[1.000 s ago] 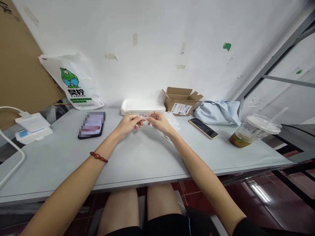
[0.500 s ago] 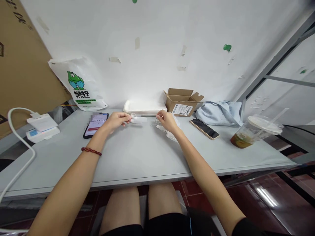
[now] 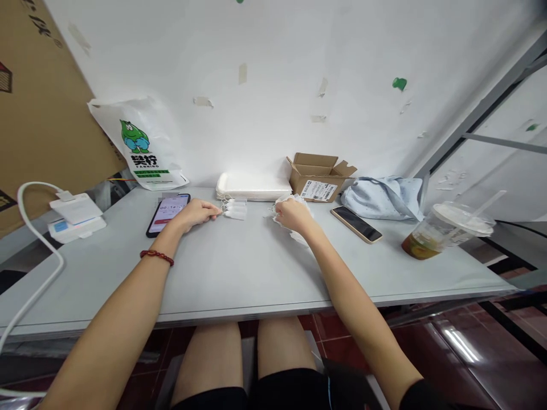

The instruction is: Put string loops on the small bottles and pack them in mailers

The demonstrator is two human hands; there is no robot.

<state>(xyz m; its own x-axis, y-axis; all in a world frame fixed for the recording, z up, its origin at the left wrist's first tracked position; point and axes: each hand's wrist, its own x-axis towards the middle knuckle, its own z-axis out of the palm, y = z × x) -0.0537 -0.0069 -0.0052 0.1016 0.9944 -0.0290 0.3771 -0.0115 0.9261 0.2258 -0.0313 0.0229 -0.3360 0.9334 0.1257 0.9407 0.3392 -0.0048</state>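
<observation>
The bench (image 3: 239, 267) spreads wide from the white stack (image 3: 254, 185) to its front edge (image 3: 243, 315). Near the stack, the left grip (image 3: 198, 213) pinches strings (image 3: 223, 206); the right grip (image 3: 294, 215) curls over white tags (image 3: 300, 238), hold hidden.

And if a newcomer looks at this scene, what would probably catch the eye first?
Probably the white bag with its green cartoon figure, at the back left. Next, near the middle, the left hand beside small white tags, and the right hand at a white heap. The clear drink cup stands out at far right.
</observation>
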